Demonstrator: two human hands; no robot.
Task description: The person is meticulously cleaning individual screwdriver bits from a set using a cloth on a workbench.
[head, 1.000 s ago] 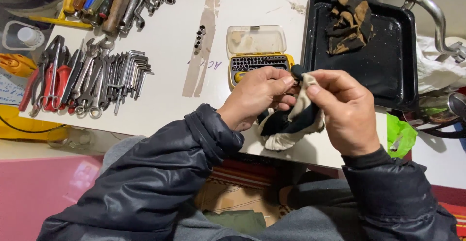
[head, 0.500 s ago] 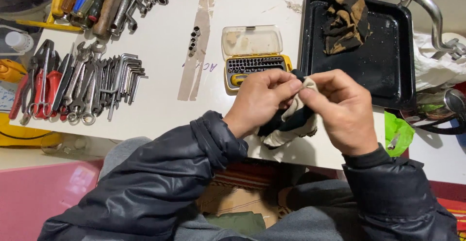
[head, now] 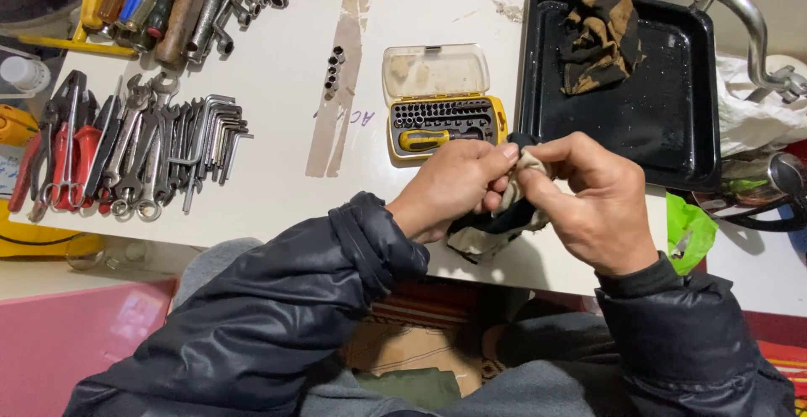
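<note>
Both hands are pinched around a dirty cloth rag (head: 496,224) at the near edge of the white surface (head: 277,173): left hand (head: 454,188) and right hand (head: 593,203) both curled tight, fingertips meeting on the bunched fabric. Whatever might be inside the rag is hidden. Just behind sits an open yellow bit-set case (head: 441,102), next to a black tray (head: 664,131).

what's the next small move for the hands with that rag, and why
Probably keep rubbing: roll whatever the fingertips pinch inside the rag a little further. Both the left hand and the right hand grip the cloth together above the table edge, and what they hold is hidden in its folds, so nothing looks ready to set down in the black tray.
</note>
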